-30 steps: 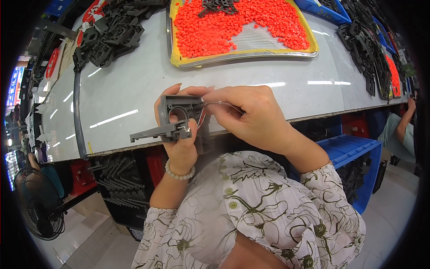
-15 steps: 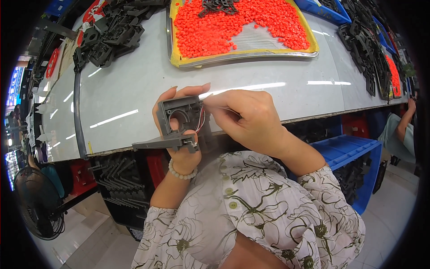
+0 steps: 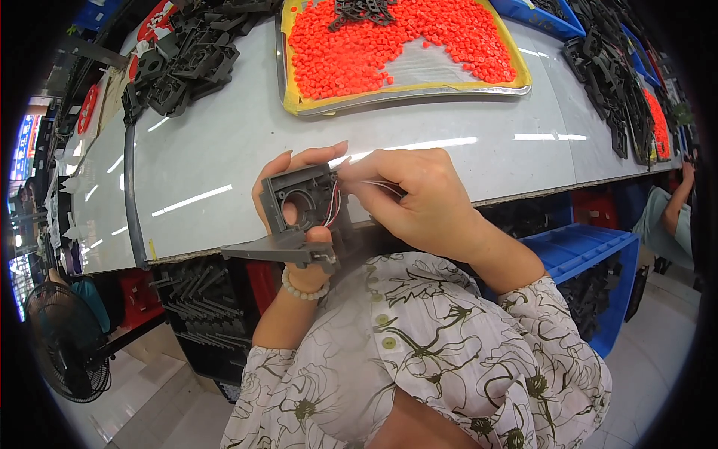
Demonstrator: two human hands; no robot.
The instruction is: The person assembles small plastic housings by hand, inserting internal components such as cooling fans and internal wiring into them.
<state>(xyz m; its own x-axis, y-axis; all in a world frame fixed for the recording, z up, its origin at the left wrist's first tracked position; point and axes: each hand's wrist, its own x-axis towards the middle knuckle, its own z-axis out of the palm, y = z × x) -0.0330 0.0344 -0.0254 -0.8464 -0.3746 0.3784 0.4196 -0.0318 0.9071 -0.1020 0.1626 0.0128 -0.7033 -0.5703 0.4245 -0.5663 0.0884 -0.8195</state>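
Note:
A dark grey plastic housing [image 3: 278, 200] with a round opening and a long flat arm [image 3: 269, 248] sits in my left hand [image 3: 305, 275], above the table's near edge. My left fingers wrap behind it, and the thumb lies at its lower part. Thin red and white wires [image 3: 333, 206] run along the housing's right side. My right hand [image 3: 426, 196] pinches these wires at the housing's upper right corner; a loop of pale wire shows beside its fingers. The fingertips partly hide that corner and the wire ends.
A metal tray [image 3: 419, 96] edged in yellow holds many small red pieces and some dark parts. Dark plastic parts [image 3: 187, 71] are heaped at the far left, more [image 3: 598, 90] at the right. Blue crates [image 3: 576, 254], a black crate [image 3: 206, 307] and a fan [image 3: 66, 340] stand below.
The housing has tilted slightly in my left hand, and its flat arm sits a little lower. My right hand remains at the same corner, with more of the wires now showing.

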